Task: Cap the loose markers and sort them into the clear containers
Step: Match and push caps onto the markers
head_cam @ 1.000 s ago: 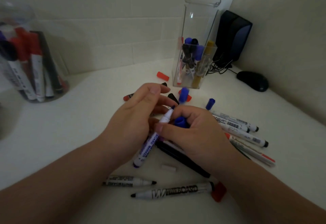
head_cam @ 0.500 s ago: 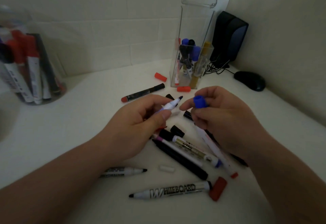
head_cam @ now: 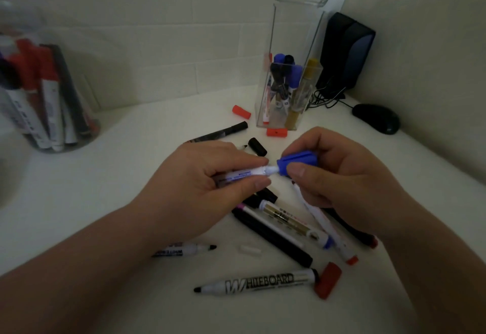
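My left hand (head_cam: 207, 191) grips a white marker (head_cam: 244, 175) with blue print, tip pointing right. My right hand (head_cam: 342, 183) pinches a blue cap (head_cam: 295, 162) whose mouth sits over the marker's tip. Below the hands lie several loose markers, among them a large uncapped whiteboard marker (head_cam: 260, 283) and a smaller uncapped one (head_cam: 184, 251). Two clear containers hold markers: a tall square one (head_cam: 289, 89) at the back and a round jar (head_cam: 47, 97) at the left.
Loose caps lie about: red ones (head_cam: 241, 111), (head_cam: 276, 132), (head_cam: 328, 279), a black one (head_cam: 257, 146) and a small white piece (head_cam: 249, 250). A black speaker (head_cam: 347, 49) with cables and a black mouse (head_cam: 376, 118) sit in the back right corner.
The blue cap in my right hand has come together with the marker tip in my left hand; half a second ago they were apart.
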Tool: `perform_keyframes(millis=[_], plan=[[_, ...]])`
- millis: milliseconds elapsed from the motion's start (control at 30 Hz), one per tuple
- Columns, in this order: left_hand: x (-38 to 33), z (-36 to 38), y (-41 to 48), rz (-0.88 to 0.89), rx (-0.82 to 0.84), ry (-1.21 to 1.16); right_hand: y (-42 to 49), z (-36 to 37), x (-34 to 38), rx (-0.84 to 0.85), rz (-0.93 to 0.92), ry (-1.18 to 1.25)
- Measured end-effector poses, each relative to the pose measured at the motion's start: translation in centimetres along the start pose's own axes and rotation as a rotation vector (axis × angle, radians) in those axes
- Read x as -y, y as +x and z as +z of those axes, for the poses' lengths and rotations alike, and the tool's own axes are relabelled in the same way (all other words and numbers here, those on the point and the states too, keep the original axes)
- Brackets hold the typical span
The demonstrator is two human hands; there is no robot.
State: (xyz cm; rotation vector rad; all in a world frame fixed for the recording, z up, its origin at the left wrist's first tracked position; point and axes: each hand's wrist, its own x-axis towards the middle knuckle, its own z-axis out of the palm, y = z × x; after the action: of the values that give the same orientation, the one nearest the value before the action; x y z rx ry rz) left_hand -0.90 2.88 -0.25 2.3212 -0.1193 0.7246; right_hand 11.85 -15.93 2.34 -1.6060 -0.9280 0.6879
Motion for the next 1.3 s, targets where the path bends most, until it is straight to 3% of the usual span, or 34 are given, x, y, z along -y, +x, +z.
perform_keyframes(millis=[267, 733, 1300], plan=[[0.0, -0.4, -0.2, -0.013, 0.052, 0.054, -0.7, 0.2, 0.3, -0.012, -0.087, -0.228], [0.2, -0.1, -0.4, 0.012, 0.139, 0.102, -0.7, 0.9, 0.4, 0.008, -0.118, -0.326], [0.3, -0.3, -0.5, 0.042, 0.216, 0.172, -0.5, 2.3, 1.3, 0.056, 0.154, -0.460]])
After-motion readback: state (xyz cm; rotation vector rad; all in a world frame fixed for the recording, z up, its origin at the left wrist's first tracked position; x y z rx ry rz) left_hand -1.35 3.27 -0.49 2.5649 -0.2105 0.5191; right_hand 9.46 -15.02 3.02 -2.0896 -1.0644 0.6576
